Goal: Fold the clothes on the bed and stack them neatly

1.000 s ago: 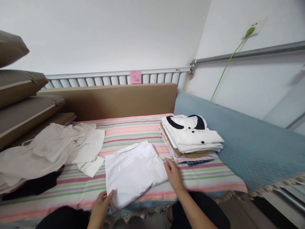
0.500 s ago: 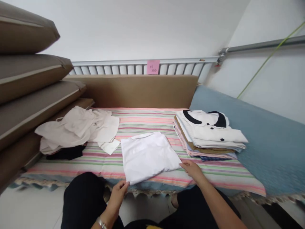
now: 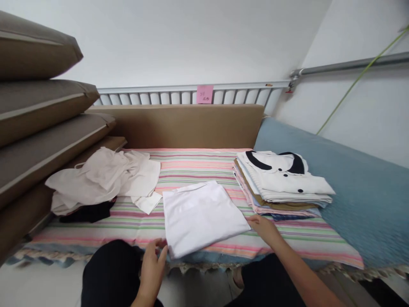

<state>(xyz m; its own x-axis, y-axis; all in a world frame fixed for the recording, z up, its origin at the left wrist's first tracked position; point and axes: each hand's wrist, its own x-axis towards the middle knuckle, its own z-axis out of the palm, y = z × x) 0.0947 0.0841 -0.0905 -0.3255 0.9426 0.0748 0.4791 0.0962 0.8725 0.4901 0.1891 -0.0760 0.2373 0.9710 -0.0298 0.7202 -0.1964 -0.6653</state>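
Observation:
A folded white garment [image 3: 201, 215] lies on the striped bed cover [image 3: 191, 168] in front of me. My left hand [image 3: 152, 266] is at its near left corner, fingers apart and touching the edge. My right hand [image 3: 265, 227] rests at its right edge with the fingers against the cloth; whether they pinch it is unclear. Just right of the garment stands a stack of folded clothes [image 3: 281, 183], topped by a white piece with a black collar and buttons.
A loose heap of cream clothes [image 3: 102, 179] over something dark lies at the left. Brown cushions [image 3: 41, 123] are stacked along the left side. A blue blanket [image 3: 351, 192] covers the right. A tan headboard [image 3: 188, 125] stands behind.
The view swung left and down, then steadied. My left hand slid from under the near corner to beside it. The white garment stays flat in place.

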